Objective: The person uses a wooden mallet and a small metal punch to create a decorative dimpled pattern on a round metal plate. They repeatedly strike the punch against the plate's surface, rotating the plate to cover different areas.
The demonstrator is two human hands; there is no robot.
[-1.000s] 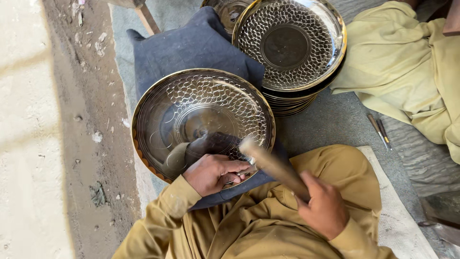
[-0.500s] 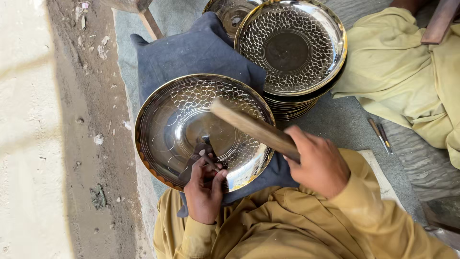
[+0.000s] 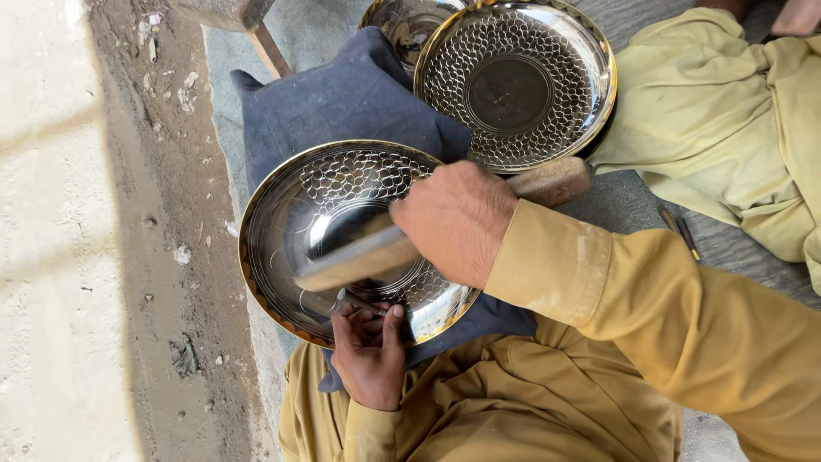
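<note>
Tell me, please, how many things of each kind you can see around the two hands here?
Metal trays: 3
Wooden mallet: 1
Blue cushion: 1
Pencils: 2
Total: 7

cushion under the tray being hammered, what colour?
Dark blue cushion, under the metal tray; clearest in the head view.

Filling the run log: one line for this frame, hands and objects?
left hand: grips small punch on round patterned metal tray | right hand: holds wooden mallet over tray | tray on dark blue cushion
</note>
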